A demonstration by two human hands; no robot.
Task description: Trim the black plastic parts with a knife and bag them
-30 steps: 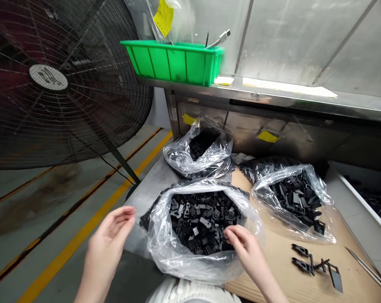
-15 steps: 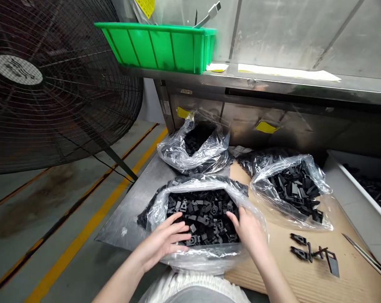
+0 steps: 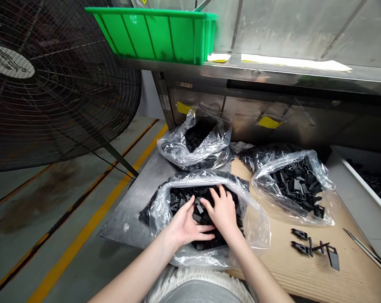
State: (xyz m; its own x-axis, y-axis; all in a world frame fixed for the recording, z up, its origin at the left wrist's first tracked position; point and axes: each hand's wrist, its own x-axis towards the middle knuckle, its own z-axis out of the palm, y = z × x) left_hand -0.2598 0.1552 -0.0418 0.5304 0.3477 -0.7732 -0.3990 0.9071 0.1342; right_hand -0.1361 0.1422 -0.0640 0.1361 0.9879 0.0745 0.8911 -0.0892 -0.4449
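Note:
My left hand [image 3: 189,223] and my right hand [image 3: 221,210] rest side by side inside an open clear plastic bag [image 3: 159,214], fingers spread. Beneath them lies a heap of small black plastic parts [image 3: 203,198], partly hidden by my hands. Neither hand shows a separate part held in its fingers. Two more clear bags of black parts stand beyond: one at the back [image 3: 193,143] and one to the right [image 3: 293,185]. A few loose black parts [image 3: 313,248] lie on a cardboard sheet [image 3: 304,269].
A large black wire fan [image 3: 61,97] stands to the left, above a floor with yellow lines [image 3: 92,219]. The bags sit on a steel table [image 3: 127,223]. A green plastic bin [image 3: 152,35] is on a steel shelf [image 3: 272,71]. A slim metal tool [image 3: 367,252] lies at right.
Both hands have moved together and farther into the bag, with my left hand shifting right. The scene has shifted slightly upward in view.

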